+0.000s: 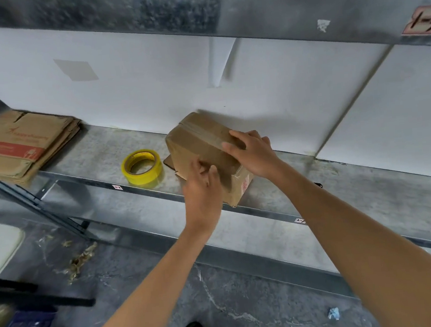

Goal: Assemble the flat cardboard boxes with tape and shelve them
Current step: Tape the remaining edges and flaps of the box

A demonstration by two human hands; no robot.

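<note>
The metal shelf (91, 153) carries flat cardboard boxes (17, 146) stacked at far left. The taped box (202, 141) sits mid-shelf near the front edge, with the yellow tape roll (141, 166) just left of it. My right hand (252, 152) lies spread on the box's top. My left hand (202, 188) touches its near side, fingers bent; I cannot tell whether they pinch anything.

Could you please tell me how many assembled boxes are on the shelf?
1. The box stands on the shelf, right of the tape roll, touched by the left hand and right hand. The cardboard stack at far left lies flat. None seems hidden.
</note>
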